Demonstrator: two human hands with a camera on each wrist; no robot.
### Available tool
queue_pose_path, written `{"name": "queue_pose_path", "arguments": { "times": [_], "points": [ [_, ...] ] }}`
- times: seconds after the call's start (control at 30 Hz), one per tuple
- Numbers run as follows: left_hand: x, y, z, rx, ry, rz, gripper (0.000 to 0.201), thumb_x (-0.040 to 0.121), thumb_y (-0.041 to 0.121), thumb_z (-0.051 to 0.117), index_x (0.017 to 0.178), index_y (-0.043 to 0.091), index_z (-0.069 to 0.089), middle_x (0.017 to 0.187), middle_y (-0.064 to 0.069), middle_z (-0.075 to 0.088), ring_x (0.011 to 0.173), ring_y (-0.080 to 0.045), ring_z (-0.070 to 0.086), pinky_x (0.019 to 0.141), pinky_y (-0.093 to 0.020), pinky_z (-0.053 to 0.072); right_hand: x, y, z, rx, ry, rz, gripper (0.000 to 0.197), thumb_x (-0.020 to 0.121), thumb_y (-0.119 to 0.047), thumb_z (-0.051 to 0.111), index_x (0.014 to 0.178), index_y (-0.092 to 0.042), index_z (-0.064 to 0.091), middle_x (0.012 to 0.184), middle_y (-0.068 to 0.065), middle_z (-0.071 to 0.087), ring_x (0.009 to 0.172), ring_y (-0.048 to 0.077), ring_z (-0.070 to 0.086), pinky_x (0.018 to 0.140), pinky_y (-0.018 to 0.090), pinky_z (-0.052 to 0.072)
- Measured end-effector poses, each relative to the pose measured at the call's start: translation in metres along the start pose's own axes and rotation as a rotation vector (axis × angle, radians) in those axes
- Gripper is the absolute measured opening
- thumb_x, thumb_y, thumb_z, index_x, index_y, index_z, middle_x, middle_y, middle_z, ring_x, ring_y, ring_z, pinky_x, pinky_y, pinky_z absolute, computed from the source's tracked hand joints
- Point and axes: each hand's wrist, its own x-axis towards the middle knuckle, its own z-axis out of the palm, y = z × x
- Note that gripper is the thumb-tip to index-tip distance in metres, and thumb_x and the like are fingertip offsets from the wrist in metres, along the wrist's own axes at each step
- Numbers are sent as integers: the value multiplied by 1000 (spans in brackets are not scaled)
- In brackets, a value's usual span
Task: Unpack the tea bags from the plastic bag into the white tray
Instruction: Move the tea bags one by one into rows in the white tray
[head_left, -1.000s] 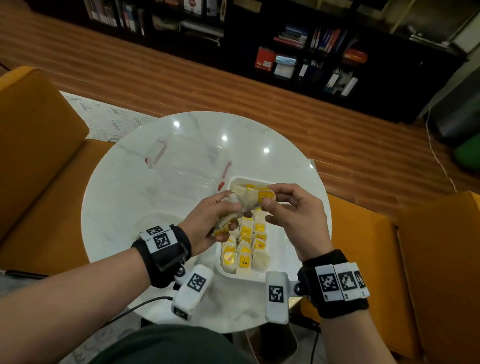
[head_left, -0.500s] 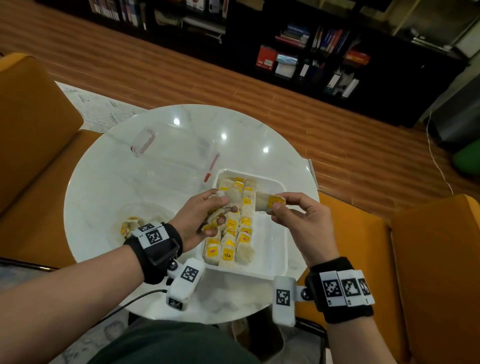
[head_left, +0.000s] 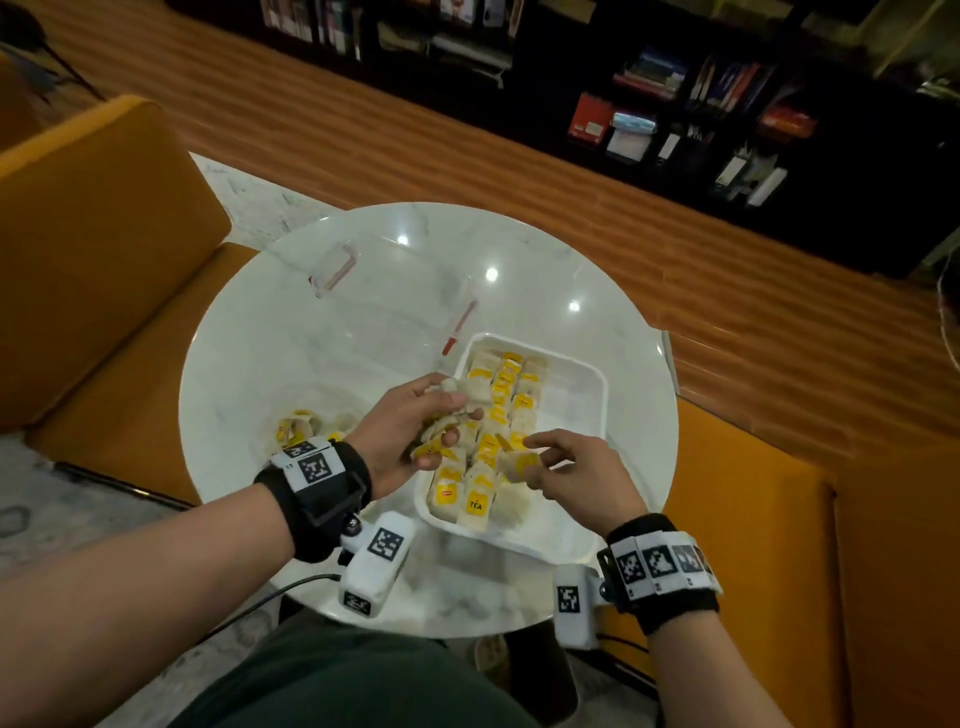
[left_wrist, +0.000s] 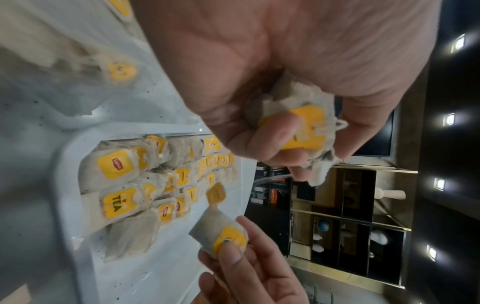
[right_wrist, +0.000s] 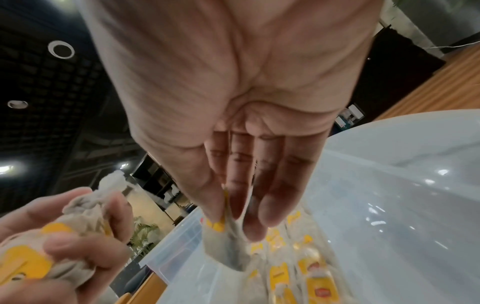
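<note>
- Left hand (head_left: 400, 436) clenches a crumpled bunch of tea bags (left_wrist: 298, 127), mostly hidden by fingers.
- Right hand (head_left: 576, 478) pinches one tea bag (left_wrist: 221, 234) over the white tray (head_left: 587, 426).
- Plastic bag (head_left: 306, 431) lies blurred behind the left wrist on the worktop (head_left: 291, 332).

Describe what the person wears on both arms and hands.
Bare forearms, no sleeves or gloves. Each wrist carries a black strap with white black-patterned marker tags and a white camera block below it; the left block trails a black cable.
</note>
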Motion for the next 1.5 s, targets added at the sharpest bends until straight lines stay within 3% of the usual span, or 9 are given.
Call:
{"name": "queue_pose_path", "arguments": {
  "times": [0.2, 0.3, 0.4, 0.5, 0.67, 0.97, 1.3, 1.4, 1.5],
  "points": [
    [2, 18, 4, -20, -5, 91, 4, 99, 7, 55, 100, 9, 58, 94, -15, 61, 58, -15, 53, 34, -17, 29, 1, -3, -17, 41, 81, -20, 38, 83, -22, 79, 115, -38, 66, 86, -4, 71, 78, 14, 72, 76, 31, 58],
    [4, 30, 11, -35, -39, 136, 4, 94, 9, 61, 92, 12, 60, 92, -15, 60, 57, -15, 54, 35, -16, 30, -1, 3, -17, 11, 58, -2, 20, 87, -18, 76, 101, -31, 72, 86, -3, 72, 70, 12, 71, 70, 32, 61],
    [7, 41, 16, -52, -94, 178, 10, 85, 16, 65, 93, 12, 60, 95, -18, 58, 58, -15, 55, 35, -17, 32, 0, 15, -9, -147, -43, 11, 8, 88, -21, 74, 86, -29, 75, 85, -9, 74, 71, 6, 69, 71, 26, 59],
    [9, 48, 22, -49, -140, 207, 11, 87, 18, 63, 96, 12, 58, 109, -21, 56, 60, -16, 55, 35, -17, 33, 0, 20, 2, -323, -247, 51, 10, 88, -17, 72, 91, -25, 76, 85, -10, 73, 67, -2, 61, 67, 15, 50],
    [8, 48, 29, -41, -165, 202, 15, 88, 17, 62, 100, 10, 58, 110, -22, 55, 60, -16, 54, 35, -17, 33, 11, 19, 21, -415, -405, 108, 18, 84, -13, 76, 100, -19, 78, 87, -4, 74, 68, 4, 65, 70, 20, 56],
    [4, 45, 29, -30, -184, 193, 12, 89, 18, 63, 99, 12, 64, 108, -23, 58, 61, -17, 54, 35, -18, 34, 44, 11, 41, -626, -306, 199, 18, 85, -5, 73, 93, -21, 74, 99, 2, 73, 90, 20, 71, 80, 30, 60],
    [1, 41, 26, -39, -149, 174, 8, 88, 17, 64, 96, 15, 65, 107, -20, 65, 60, -17, 52, 35, -17, 33, 49, 8, 44, -663, -268, 189, 16, 84, -14, 71, 88, -25, 61, 101, 2, 68, 91, 24, 67, 79, 33, 58],
    [1, 40, 25, -25, -163, 159, 7, 88, 18, 64, 94, 15, 66, 102, -19, 64, 59, -17, 53, 35, -17, 32, 43, 7, 36, -702, -254, 175, 39, 85, -19, 75, 117, -33, 58, 118, 0, 66, 100, 24, 66, 87, 38, 58],
    [1, 41, 27, 2, -188, 146, 18, 87, 18, 64, 100, 8, 58, 89, -13, 63, 57, -16, 52, 34, -16, 30, 34, -6, 22, -521, -228, 38, 98, 79, -17, 85, 156, -36, 26, 148, -2, 48, 127, 23, 56, 101, 38, 52]
  ]
}}
